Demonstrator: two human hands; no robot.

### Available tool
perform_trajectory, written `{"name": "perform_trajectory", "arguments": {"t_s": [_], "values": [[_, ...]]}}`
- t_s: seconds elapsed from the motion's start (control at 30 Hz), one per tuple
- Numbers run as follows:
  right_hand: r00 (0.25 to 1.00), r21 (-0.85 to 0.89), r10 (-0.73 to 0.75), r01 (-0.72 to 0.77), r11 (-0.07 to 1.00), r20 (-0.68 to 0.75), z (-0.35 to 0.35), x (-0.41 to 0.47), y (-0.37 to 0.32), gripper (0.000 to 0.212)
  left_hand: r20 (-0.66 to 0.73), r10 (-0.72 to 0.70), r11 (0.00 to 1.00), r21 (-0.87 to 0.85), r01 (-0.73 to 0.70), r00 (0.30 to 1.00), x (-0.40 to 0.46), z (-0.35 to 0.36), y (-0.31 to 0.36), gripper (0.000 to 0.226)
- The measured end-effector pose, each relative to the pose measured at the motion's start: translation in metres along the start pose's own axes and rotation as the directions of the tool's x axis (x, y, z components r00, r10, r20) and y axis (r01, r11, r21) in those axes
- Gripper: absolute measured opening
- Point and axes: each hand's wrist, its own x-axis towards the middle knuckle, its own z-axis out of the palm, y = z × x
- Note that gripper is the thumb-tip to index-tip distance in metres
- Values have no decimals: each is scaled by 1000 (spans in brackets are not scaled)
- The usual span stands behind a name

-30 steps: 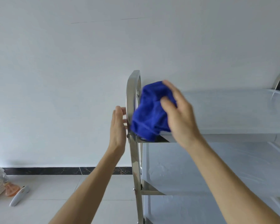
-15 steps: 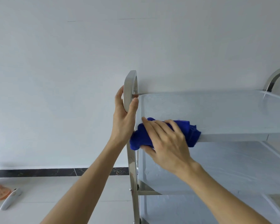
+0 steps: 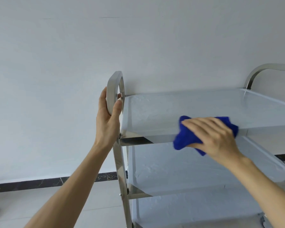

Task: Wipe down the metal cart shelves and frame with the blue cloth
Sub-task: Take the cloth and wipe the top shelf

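Observation:
The metal cart (image 3: 120, 168) stands against a white wall, with three shelves under pale film. My left hand (image 3: 108, 118) grips the curved left handle (image 3: 113, 84), thumb on its inner side. My right hand (image 3: 212, 137) lies over the blue cloth (image 3: 185, 139) and presses it on the front rim of the top shelf (image 3: 171, 104), right of the middle. The cloth bunches out to the left of my fingers and hangs a little below the rim.
A second curved handle (image 3: 260, 69) rises at the cart's right end. The middle shelf (image 3: 179, 168) and the bottom shelf (image 3: 188, 211) lie below. Pale floor tiles (image 3: 48, 206) and a dark skirting strip (image 3: 31, 184) are at the lower left.
My left hand took hold of the left handle. My right hand carried the cloth from the handle down to the front rim, then slid it rightward along that rim. The view shifted right.

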Motion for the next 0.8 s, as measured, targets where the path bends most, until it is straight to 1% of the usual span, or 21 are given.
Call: {"name": "perform_trajectory", "arguments": {"t_s": [0.07,0.13,0.23,0.4,0.47,0.57,0.6,0.67,0.73,0.8], "values": [[997,-14,57,-57,998,45,-12,-14,22,51,7,7,1000,-6,-7,1000,-1,1,0,52],[993,-36,100,-97,995,64,-13,-15,19,51,7,9,1000,-12,-9,1000,-2,1,0,52],[994,-36,94,-92,995,57,-1,12,-27,53,-10,9,1000,-14,-9,1000,-2,2,1,52],[995,66,37,-43,997,89,37,77,-129,52,-11,38,999,-2,-38,999,-3,1,0,49],[996,87,11,-19,996,88,43,87,-143,48,-11,63,998,-3,-63,998,-2,0,0,44],[995,119,-71,61,991,75,37,76,-120,38,-12,85,996,-37,-86,996,-2,0,-1,40],[993,114,-84,74,991,85,32,68,-104,38,-11,84,995,-50,-85,996,-1,0,-1,41],[994,72,-65,59,996,90,20,47,-69,43,-5,64,995,-77,-64,998,0,2,-1,44],[997,37,-23,20,999,71,8,26,-36,39,2,35,995,-96,-35,999,0,2,-2,46],[998,19,5,-6,1000,69,-4,9,-8,37,2,22,997,-76,-22,1000,0,1,-2,45]]}}
